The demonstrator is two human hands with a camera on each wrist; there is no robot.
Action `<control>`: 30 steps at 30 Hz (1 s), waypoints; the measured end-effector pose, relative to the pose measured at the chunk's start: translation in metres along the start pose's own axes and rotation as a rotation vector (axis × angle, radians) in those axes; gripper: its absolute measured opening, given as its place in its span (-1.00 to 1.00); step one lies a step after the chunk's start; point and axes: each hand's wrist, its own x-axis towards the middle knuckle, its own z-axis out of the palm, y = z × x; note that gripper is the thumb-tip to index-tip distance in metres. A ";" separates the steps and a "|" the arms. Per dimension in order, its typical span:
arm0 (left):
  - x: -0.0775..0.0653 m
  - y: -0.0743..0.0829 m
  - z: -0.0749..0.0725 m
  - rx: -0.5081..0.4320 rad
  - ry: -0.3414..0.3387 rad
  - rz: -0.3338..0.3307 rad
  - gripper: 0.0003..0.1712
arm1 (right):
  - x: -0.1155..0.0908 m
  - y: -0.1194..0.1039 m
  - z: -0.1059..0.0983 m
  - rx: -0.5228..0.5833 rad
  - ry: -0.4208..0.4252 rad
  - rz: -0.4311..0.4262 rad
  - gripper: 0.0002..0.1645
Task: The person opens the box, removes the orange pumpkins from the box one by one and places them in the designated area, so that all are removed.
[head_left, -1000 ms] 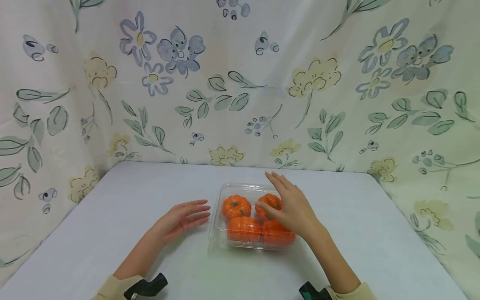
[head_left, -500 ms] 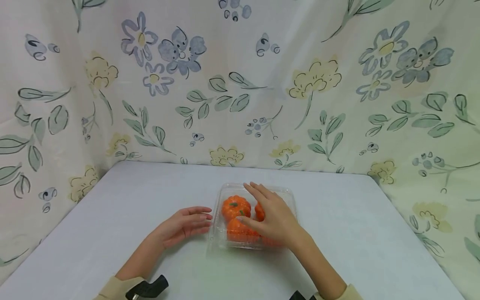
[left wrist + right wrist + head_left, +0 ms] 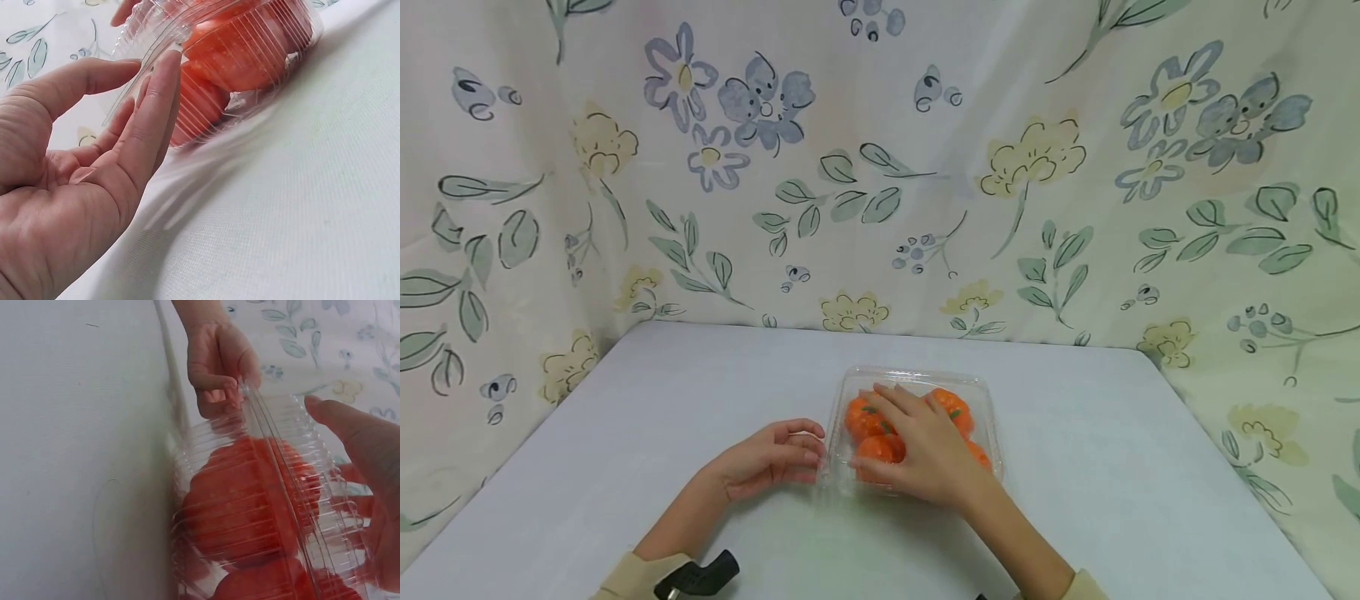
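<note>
A clear plastic clamshell box (image 3: 917, 377) with several orange toy pumpkins (image 3: 953, 408) inside stands on the table, its ribbed sides seen close up in both wrist views. At its left side, my left hand (image 3: 771, 462) has its thumb and fingertips at the rim edge, and it appears to pinch the rim (image 3: 153, 53) lightly. My right hand (image 3: 925, 450) lies spread over the lid, hiding part of the pumpkins. In the right wrist view, the right thumb (image 3: 340, 419) stretches out beside the lid's top edge. Whether the right palm presses down is unclear.
A white cloth covers the table (image 3: 1112, 467). Behind and to both sides hangs a floral curtain (image 3: 955, 200), which meets the table's far edge. Each wrist wears a black camera mount (image 3: 696, 575) near a beige sleeve.
My right hand has moved left and down onto the lid, uncovering the back-right pumpkin. My left hand has shifted slightly right to the box's edge, its fingers curling more. The box stays in place.
</note>
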 end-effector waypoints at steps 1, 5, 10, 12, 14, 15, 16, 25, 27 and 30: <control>0.000 0.000 0.000 -0.004 -0.007 -0.001 -0.74 | 0.000 0.000 0.001 -0.008 -0.004 0.005 -0.09; 0.000 -0.001 0.002 -0.010 -0.027 -0.008 -0.72 | -0.002 -0.001 0.004 -0.038 -0.021 0.025 -0.10; 0.000 0.000 0.005 -0.014 -0.035 -0.023 -0.72 | -0.002 -0.001 0.008 -0.082 -0.032 0.020 -0.15; 0.001 0.000 0.006 -0.014 -0.039 -0.023 -0.73 | -0.002 -0.001 0.008 -0.101 -0.036 0.012 -0.15; 0.002 0.000 0.006 -0.012 -0.042 -0.022 -0.73 | -0.003 -0.001 0.009 -0.119 -0.033 0.003 -0.15; 0.002 -0.001 0.006 -0.013 -0.043 -0.022 -0.73 | -0.003 -0.001 0.009 -0.127 -0.031 0.001 -0.15; 0.002 -0.001 0.006 -0.013 -0.045 -0.020 -0.73 | -0.003 -0.001 0.009 -0.134 -0.028 -0.003 -0.15; 0.003 -0.004 0.006 -0.015 -0.065 -0.006 -0.68 | -0.005 0.001 0.011 -0.157 -0.013 -0.017 -0.15; 0.003 -0.005 0.006 -0.009 -0.070 -0.003 -0.67 | -0.005 0.001 0.011 -0.159 -0.012 -0.020 -0.15; 0.002 -0.006 0.006 0.004 -0.073 0.005 -0.65 | -0.005 0.000 0.012 -0.164 -0.015 -0.020 -0.14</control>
